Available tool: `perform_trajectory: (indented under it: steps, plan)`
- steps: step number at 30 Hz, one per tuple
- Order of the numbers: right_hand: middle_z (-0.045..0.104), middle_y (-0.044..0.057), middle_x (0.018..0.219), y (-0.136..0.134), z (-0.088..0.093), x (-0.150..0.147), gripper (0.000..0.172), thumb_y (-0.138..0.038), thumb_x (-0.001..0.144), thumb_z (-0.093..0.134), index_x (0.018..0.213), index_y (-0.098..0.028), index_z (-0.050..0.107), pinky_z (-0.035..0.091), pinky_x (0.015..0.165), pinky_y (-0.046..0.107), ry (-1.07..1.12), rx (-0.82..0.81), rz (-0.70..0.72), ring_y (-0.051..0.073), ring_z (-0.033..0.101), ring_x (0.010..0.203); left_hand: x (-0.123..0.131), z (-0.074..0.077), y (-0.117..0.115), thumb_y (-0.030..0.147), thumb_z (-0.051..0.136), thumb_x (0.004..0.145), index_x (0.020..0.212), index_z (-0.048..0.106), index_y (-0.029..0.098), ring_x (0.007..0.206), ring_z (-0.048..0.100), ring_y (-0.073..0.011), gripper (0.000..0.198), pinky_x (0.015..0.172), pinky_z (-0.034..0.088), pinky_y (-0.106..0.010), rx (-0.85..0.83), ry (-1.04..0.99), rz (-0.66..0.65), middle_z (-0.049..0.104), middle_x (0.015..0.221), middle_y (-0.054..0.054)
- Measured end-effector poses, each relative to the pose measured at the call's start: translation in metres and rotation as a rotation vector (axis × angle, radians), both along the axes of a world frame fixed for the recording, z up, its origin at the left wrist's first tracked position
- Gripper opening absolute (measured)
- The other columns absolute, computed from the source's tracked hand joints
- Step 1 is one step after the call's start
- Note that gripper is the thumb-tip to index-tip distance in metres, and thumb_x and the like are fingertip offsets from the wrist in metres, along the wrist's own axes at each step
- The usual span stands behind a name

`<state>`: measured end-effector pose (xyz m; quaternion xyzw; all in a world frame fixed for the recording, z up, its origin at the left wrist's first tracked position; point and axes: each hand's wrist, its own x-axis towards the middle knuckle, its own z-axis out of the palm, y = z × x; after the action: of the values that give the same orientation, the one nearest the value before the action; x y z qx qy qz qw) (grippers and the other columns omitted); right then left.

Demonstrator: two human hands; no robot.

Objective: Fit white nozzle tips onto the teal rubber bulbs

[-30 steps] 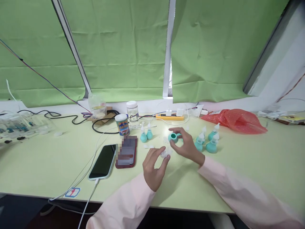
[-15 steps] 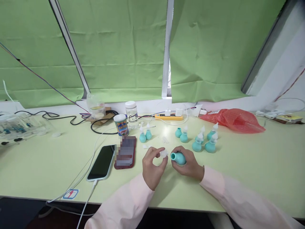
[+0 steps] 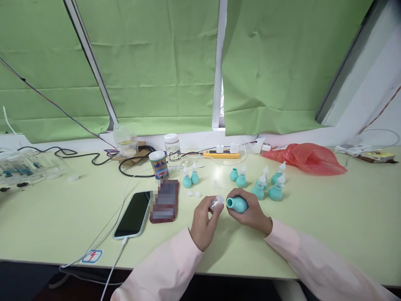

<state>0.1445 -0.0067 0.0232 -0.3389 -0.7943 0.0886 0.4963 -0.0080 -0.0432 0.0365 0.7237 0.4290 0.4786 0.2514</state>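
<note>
My left hand (image 3: 205, 223) pinches a small clear plastic piece (image 3: 216, 203) between thumb and fingers. Close to its right, my right hand (image 3: 252, 213) grips a teal rubber bulb (image 3: 239, 205), tipped so its open neck faces left. The clear piece and the neck are apart, with a narrow gap between them. Behind my hands stand two teal bulbs with clear nozzles (image 3: 191, 177). To the right is a teal bulb without a nozzle (image 3: 233, 174), and several nozzle-topped bulbs (image 3: 276, 191) beyond it. Small translucent parts (image 3: 194, 194) lie on the table.
A black-screened phone (image 3: 133, 215) with a white cable and a dark red phone (image 3: 165, 201) lie at left. Behind them stand a printed can (image 3: 159, 165) and a clear jar (image 3: 173, 152). A yellow power strip (image 3: 222, 155) and red plastic bag (image 3: 308, 159) are at the back.
My left hand has turned the clear piece and shifted slightly right. The bulb in my right hand has also moved slightly right. More of the small translucent parts on the table now show.
</note>
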Motion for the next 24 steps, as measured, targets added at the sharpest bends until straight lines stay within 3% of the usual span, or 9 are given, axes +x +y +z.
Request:
perform_trajectory:
  steps: [6, 13, 18, 24]
  plan:
    - [0.048, -0.003, 0.061, -0.001, -0.004, -0.002, 0.022, -0.012, 0.055, 0.050, 0.074, -0.020, 0.042, 0.036, 0.049, 0.020, -0.084, -0.032, 0.038, 0.008, 0.043, 0.050, -0.001, -0.003, 0.001, 0.035, 0.029, 0.081, 0.063, 0.034, 0.017, 0.046, 0.031, -0.0066, 0.026, 0.046, 0.026, -0.019, -0.182, 0.075, -0.157, 0.031, 0.050, 0.006]
    - [0.050, -0.002, 0.063, -0.006, -0.009, -0.006, 0.021, -0.013, 0.056, 0.047, 0.076, -0.020, 0.043, 0.036, 0.050, 0.020, -0.146, -0.002, 0.070, 0.009, 0.045, 0.052, -0.002, -0.006, 0.003, 0.028, 0.031, 0.079, 0.049, 0.027, 0.016, 0.043, 0.025, -0.0063, 0.033, 0.044, 0.019, -0.021, -0.129, 0.257, -0.069, 0.023, 0.045, 0.006]
    - [0.049, -0.003, 0.058, -0.009, -0.016, -0.009, 0.019, -0.014, 0.056, 0.045, 0.074, -0.019, 0.043, 0.033, 0.047, 0.020, -0.226, 0.056, 0.088, 0.009, 0.043, 0.049, -0.003, -0.008, 0.005, 0.020, 0.017, 0.082, 0.054, 0.044, 0.015, 0.040, 0.034, -0.0096, 0.039, 0.044, 0.020, -0.024, 0.035, 0.520, 0.094, 0.036, 0.041, 0.002]
    - [0.047, -0.002, 0.056, -0.013, -0.023, -0.014, 0.012, -0.012, 0.062, 0.043, 0.072, -0.018, 0.042, 0.027, 0.042, 0.020, -0.300, 0.225, -0.047, 0.009, 0.041, 0.047, -0.004, -0.005, 0.009, 0.012, 0.020, 0.081, 0.072, 0.054, 0.012, 0.044, 0.046, -0.0140, 0.035, 0.044, 0.021, -0.026, 0.075, 0.885, 0.167, 0.054, 0.050, -0.006]
